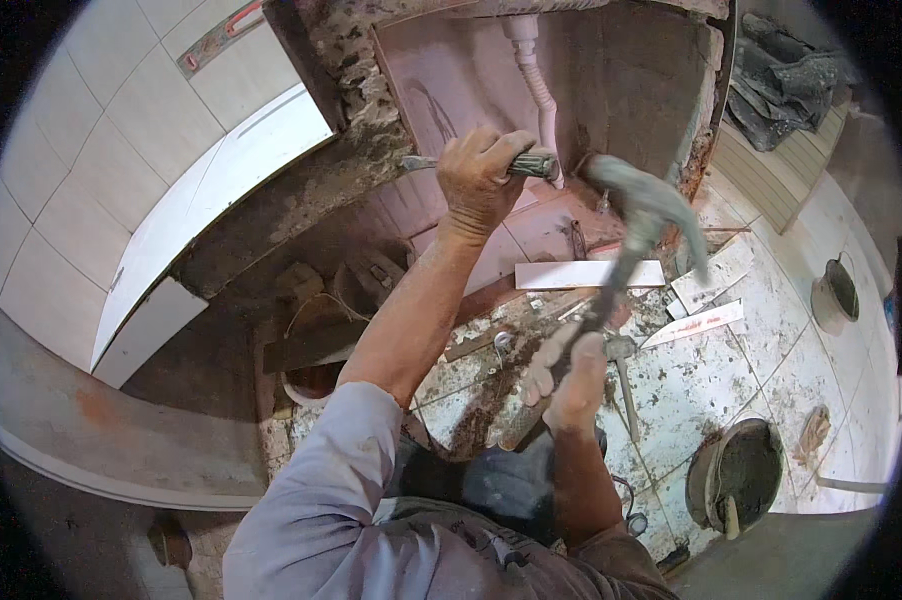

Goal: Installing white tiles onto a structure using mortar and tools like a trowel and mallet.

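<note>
Floor point(691, 400): pale tiles smeared with dirt, with crumbs and broken bits scattered ahead of the person.
Wall point(61, 190): large light tiles at the left, bordered by a bright white ledge point(221, 185).
Recess point(631, 70): an opening straight ahead, pinkish on its left side and brown toward the right.
Slab point(271, 205): rough, broken masonry running from beside the white ledge up toward the recess.
Board point(786, 165): tan and slatted, at the upper right, with a dark crumpled cloth point(786, 85) on it.
Bucket point(704, 480): wide and round, at the lower right, holding grey paste.
Hammer point(647, 205): raised in the air, its claw head blurred, just right of the chisel point(539, 164) and apart from it.
Pipe point(546, 110): pale and ribbed, hanging inside the recess.
Tile strip point(589, 275): white, lying beyond the right hand point(576, 388).
Small hammer point(626, 390): lying on the floor to the right of that hand.
Left hand point(479, 180): clenched in a fist round the chisel, in front of the recess.
Right hand: fingers wrapped round the hammer's dark handle.
Chisel: crosswise in the left fist, tip pointing left toward the slab's broken edge; whether it touches, I cannot tell.
</note>
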`<action>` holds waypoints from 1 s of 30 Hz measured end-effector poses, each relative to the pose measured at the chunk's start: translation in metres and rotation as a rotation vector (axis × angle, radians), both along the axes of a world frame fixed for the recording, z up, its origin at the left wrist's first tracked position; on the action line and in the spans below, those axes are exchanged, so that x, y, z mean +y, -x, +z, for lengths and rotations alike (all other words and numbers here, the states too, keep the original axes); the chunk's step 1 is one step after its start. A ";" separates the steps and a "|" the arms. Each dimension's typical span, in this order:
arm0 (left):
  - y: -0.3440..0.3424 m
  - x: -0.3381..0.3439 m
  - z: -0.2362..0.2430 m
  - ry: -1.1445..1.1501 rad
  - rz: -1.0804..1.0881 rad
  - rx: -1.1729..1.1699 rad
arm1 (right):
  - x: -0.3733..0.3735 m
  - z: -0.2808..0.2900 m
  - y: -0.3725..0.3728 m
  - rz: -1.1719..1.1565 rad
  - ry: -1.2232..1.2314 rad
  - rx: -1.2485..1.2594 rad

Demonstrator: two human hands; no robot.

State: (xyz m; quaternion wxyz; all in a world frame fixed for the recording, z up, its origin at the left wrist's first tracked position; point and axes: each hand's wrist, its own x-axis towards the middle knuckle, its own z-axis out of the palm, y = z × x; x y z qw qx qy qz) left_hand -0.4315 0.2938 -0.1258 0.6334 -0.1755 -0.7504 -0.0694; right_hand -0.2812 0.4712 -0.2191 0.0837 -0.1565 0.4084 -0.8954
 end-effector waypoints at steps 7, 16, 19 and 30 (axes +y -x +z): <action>-0.001 0.002 -0.006 0.056 0.057 -0.077 | -0.009 0.003 0.009 -0.198 0.309 0.016; -0.003 0.005 -0.009 0.102 0.130 -0.134 | 0.010 -0.004 0.008 -0.099 0.557 -0.141; -0.002 0.005 -0.011 0.138 0.149 -0.135 | 0.001 -0.013 0.016 -0.084 -0.034 0.042; -0.001 -0.002 -0.018 0.175 0.148 -0.196 | 0.001 -0.008 0.009 -0.008 0.423 -0.092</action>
